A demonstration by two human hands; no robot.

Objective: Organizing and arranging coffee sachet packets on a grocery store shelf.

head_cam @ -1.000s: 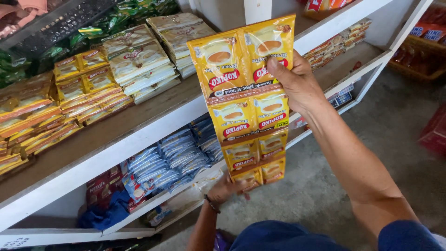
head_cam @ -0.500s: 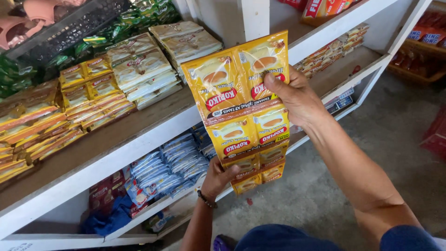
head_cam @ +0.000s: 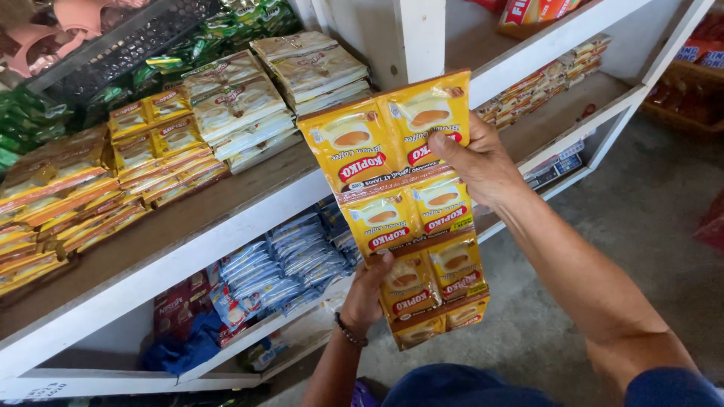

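1. While it hangs before the white shelf (head_cam: 226, 226), the glossy yellow sachet strip (head_cam: 403, 203) is gripped at top by the right hand (head_cam: 475, 162).
2. The left hand (head_cam: 369, 290) grasps it lower down.
3. Flat packet stacks (head_cam: 226, 105) lie behind.

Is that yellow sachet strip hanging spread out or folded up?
Spread out: the sachet strip hangs full length in paired rows, right hand gripping the top, left hand touching it lower down.
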